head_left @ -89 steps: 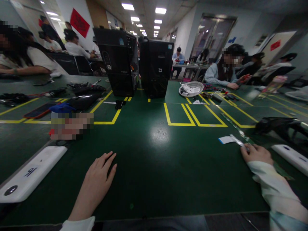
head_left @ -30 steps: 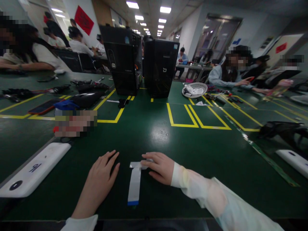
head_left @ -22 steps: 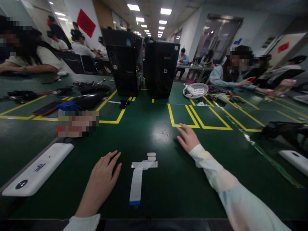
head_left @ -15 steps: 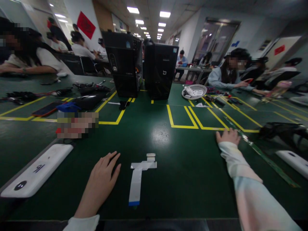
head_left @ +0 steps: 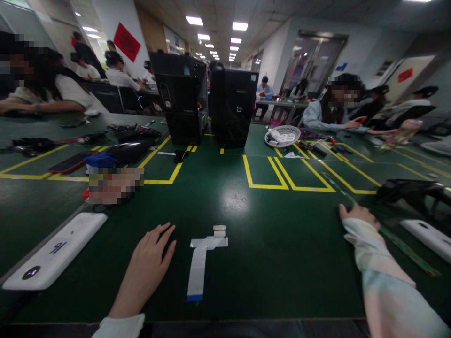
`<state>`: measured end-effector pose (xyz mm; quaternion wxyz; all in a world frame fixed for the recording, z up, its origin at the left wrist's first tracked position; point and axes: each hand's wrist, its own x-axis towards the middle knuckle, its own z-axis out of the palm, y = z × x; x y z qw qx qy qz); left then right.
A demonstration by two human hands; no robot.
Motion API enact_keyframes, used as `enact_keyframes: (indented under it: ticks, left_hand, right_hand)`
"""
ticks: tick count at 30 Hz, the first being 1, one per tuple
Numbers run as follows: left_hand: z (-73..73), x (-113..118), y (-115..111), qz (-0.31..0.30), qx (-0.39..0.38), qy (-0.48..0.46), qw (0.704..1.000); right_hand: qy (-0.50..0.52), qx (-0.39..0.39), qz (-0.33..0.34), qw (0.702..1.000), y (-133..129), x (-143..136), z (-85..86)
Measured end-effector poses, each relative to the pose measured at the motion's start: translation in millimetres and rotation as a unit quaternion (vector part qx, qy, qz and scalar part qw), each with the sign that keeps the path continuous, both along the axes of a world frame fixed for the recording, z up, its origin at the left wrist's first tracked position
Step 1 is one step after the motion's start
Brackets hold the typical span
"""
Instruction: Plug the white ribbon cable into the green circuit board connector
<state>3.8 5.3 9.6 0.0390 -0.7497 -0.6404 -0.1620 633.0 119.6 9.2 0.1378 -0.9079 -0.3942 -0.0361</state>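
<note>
My left hand (head_left: 150, 256) lies palm down on the green tabletop, its fingers stretched out and holding nothing. Just right of it lies a T-shaped white flat ribbon cable (head_left: 197, 270) with a blue end and a small connector at its top. Over at the right, my right hand (head_left: 361, 217) is above the middle of a long, thin green strip (head_left: 410, 251) that looks like a circuit board. Its thumb stands apart from the fingers, which bend down over the strip and are partly hidden. Whether they touch the strip is unclear.
White oblong devices lie at the left (head_left: 56, 251) and right (head_left: 428, 237). Two black computer towers (head_left: 178, 103) stand at the back, near a white basket (head_left: 282, 136). A black object (head_left: 405, 190) sits at far right. Cables (head_left: 31, 145) and yellow tape outlines mark the table. Other people sit around.
My right hand has moved right and toward me, from the table beside the green strip to over its middle. My left hand and the ribbon cable stay put.
</note>
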Motion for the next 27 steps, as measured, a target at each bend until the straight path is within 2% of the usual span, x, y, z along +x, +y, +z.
enact_keyframes:
  ticks: [4,8,13,18,22,27]
  left_hand:
    - [-1.4,-0.1,0.5,0.003,0.004,-0.003,1.0]
    - [-1.7,-0.5,0.3,0.002,0.001,0.004,1.0]
    - [-2.5,0.7,0.0,-0.008,0.011,0.008,1.0]
    - [-3.0,0.8,0.5,-0.004,0.013,0.007,1.0]
    - [-2.0,0.9,1.0,-0.006,0.01,0.003,1.0]
    - [-1.3,2.2,0.6,-0.002,0.01,0.009,1.0]
  right_hand:
    - [-0.026,-0.007,0.041,0.999,-10.7,4.0,-2.2]
    - [-0.048,-0.006,0.135,0.99,-26.7,12.6,-9.3]
    - [-0.051,0.001,0.259,0.965,-50.8,26.9,-19.6]
    - [-0.055,0.03,0.365,0.929,-69.6,29.9,-19.6]
    - [-0.061,0.065,0.403,0.911,-73.1,9.5,-20.1]
    - [-0.116,0.077,0.448,0.883,-67.3,-47.2,-23.8]
